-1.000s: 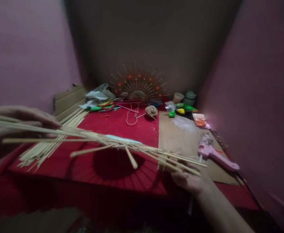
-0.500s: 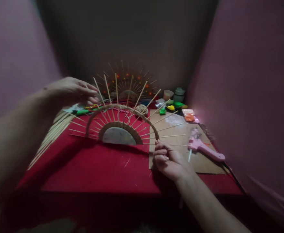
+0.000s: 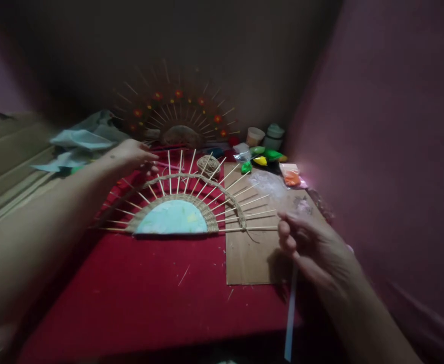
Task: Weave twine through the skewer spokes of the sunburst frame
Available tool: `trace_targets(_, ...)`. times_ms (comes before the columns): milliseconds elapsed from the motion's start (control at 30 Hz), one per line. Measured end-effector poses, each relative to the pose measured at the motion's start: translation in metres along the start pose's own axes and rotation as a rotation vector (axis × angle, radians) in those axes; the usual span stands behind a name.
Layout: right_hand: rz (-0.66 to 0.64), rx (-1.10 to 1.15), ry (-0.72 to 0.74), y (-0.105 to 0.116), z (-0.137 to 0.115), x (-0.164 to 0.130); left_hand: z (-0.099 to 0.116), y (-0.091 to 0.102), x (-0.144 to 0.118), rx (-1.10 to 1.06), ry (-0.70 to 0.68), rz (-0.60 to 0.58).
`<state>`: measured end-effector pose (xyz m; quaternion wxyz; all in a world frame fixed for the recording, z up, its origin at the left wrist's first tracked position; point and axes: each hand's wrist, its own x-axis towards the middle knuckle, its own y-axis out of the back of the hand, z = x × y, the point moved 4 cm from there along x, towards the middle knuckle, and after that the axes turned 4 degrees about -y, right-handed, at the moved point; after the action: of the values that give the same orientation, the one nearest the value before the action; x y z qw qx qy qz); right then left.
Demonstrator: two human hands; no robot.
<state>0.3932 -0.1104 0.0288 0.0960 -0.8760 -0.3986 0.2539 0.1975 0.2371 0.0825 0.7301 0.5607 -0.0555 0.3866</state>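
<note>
On the red desk point(image 3: 138, 298) the half-round stick fan point(image 3: 176, 207) lies flat. Your left hand point(image 3: 131, 154) touches its far-left sticks, fingers loosely open; your right hand point(image 3: 312, 245) hovers half-curled, empty, beside its right end. Press gently on the woven rim, not on the thin tips.

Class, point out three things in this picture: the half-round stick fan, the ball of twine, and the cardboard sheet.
Stick fan point(image 3: 172, 222), head view, on its pale half-round centre.
Ball of twine point(image 3: 208, 165), head view, on its middle.
Cardboard sheet point(image 3: 250, 258), head view, on a bare part.
</note>
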Motion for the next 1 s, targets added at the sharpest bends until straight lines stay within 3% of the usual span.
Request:
trace_targets(133, 0.334, -0.759, 0.520, 0.047, -0.023, -0.011, 0.028, 0.005, -0.010, 0.214, 0.293, 0.008)
trace_targets(167, 0.418, -1.006, 0.645, 0.055, -0.026, -0.011, 0.046, 0.001, -0.016, 0.212, 0.256, -0.022)
trace_targets(200, 0.466, -1.238, 0.738, 0.062, -0.027, -0.011, 0.067, -0.006, -0.022, 0.190, 0.164, -0.063)
trace_targets(267, 0.456, -1.579, 0.779, 0.073, -0.022, -0.004, 0.111, -0.025, -0.040, 0.047, -0.095, -0.151)
trace_targets(367, 0.404, -1.790, 0.734, 0.083, -0.014, 0.004, 0.165, -0.057, -0.072, -0.046, -0.424, -0.299)
trace_targets(467, 0.423, -1.841, 0.719, 0.083, -0.012, 0.005, 0.192, -0.080, -0.088, 0.065, -0.575, -0.285)
trace_targets(600, 0.479, -1.787, 0.719, 0.085, -0.012, 0.006, 0.204, -0.101, -0.092, 0.115, -0.619, -0.341)
trace_targets(767, 0.422, -1.404, 0.861, 0.078, -0.024, -0.010, 0.207, -0.112, -0.099, 0.170, -0.677, -0.309)
trace_targets(833, 0.319, -1.185, 0.759, 0.070, -0.031, -0.017, 0.208, -0.113, -0.103, 0.192, -0.692, -0.294)
trace_targets(1000, 0.002, -0.793, 0.319, 0.049, -0.029, -0.023, 0.211, -0.111, -0.112, 0.236, -0.731, -0.270)
